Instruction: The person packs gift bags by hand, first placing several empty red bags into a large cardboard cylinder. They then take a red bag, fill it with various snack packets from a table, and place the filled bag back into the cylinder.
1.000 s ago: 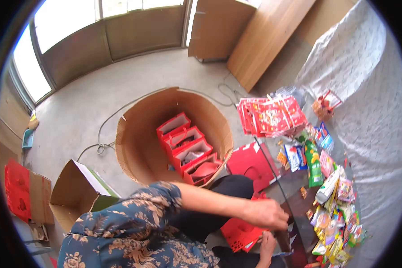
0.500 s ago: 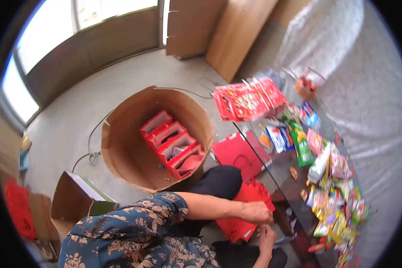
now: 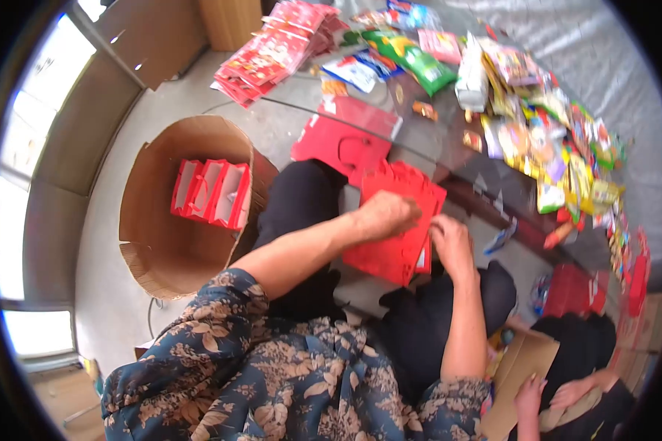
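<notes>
A red paper gift bag [image 3: 390, 250] lies flat over my lap, with a ragged top edge and more red layers under it. My left hand [image 3: 387, 214] is over its upper middle, fingers curled in a pinch; what they hold is hidden. At the bag's right edge, my right hand [image 3: 451, 241] has its thumb and fingers closed on the border. Just beyond lies a larger red bag with a handle [image 3: 343, 140], partly seen through the glass tabletop [image 3: 449, 132].
An open cardboard drum [image 3: 154, 250] on the left holds several standing red bags [image 3: 212, 192]. Flat patterned red bags [image 3: 272, 55] are stacked on the table's far end. Snack packets [image 3: 544, 140] are heaped at right. Another person's hand [image 3: 529, 397] touches a cardboard box [image 3: 518, 371].
My view has swung right, bringing the other person and box into sight. My left hand has moved back over the bag, and the gap between my hands has widened.
</notes>
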Tool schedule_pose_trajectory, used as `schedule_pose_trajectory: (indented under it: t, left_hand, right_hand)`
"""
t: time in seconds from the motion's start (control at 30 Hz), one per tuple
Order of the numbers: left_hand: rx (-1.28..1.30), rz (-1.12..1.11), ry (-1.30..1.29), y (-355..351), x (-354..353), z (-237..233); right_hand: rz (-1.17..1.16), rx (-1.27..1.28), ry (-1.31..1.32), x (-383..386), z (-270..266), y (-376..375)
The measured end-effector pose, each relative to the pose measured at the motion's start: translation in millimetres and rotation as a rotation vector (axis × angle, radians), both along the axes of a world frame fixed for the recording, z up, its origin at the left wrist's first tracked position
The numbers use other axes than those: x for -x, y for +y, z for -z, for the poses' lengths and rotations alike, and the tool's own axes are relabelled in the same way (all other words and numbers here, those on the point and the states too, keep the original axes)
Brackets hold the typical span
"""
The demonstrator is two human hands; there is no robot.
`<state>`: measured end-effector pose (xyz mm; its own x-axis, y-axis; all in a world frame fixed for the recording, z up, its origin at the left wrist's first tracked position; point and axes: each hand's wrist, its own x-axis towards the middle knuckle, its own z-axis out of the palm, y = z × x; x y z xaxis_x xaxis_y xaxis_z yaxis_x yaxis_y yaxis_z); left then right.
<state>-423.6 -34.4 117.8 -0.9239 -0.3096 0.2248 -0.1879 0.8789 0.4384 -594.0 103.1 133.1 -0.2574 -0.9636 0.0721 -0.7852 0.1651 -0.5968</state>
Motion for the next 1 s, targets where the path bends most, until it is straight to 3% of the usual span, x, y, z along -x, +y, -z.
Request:
schedule_pose_trajectory:
  t: [0.13, 0.23, 0.33, 0.37, 0.4, 0.47, 0.67, 0.87, 0.97, 1.0]
  left_hand:
    - [-0.185, -0.089, 0.181, -6.4, 3.5, 3.5]
    - [-0.580, -0.283, 0.132, -17.1, 12.7, 17.9]
    - [-0.838, -0.560, 0.187, -26.1, 14.4, 71.2]
    - [-0.903, -0.662, 0.216, -27.8, 13.3, 91.8]
    - [-0.863, -0.718, 0.132, -27.5, 10.2, 103.9]
    - [-0.772, -0.835, -0.028, -25.7, 1.5, 118.4]
    - [-0.916, -0.836, -0.220, -22.3, -7.2, 115.3]
    - [-0.929, -0.878, -0.127, -19.4, -4.5, 149.6]
    - [-1.032, -0.824, -0.136, -15.4, -6.3, 127.4]
    - [-1.028, -0.832, -0.138, -15.5, -5.9, 129.0]
  right_hand:
    - [0.157, 0.059, -0.082, 29.6, 28.7, -3.1]
    - [0.246, 0.018, -0.196, 33.8, 39.0, -10.5]
    - [0.288, -0.104, -0.277, 26.3, 53.2, -21.4]
    - [0.277, -0.126, -0.162, 23.3, 68.7, -21.2]
    - [0.263, -0.146, -0.047, 20.7, 84.0, -22.1]
    - [0.225, -0.366, -0.116, 17.0, 88.2, -20.5]
    - [0.197, -0.633, -0.177, 8.6, 114.5, -13.5]
    - [0.165, -0.649, -0.382, 23.3, 193.3, -15.3]
    - [0.262, -0.677, -0.488, 20.2, 188.6, -14.3]
    - [0.306, -0.685, -0.505, 12.2, 159.5, -14.8]
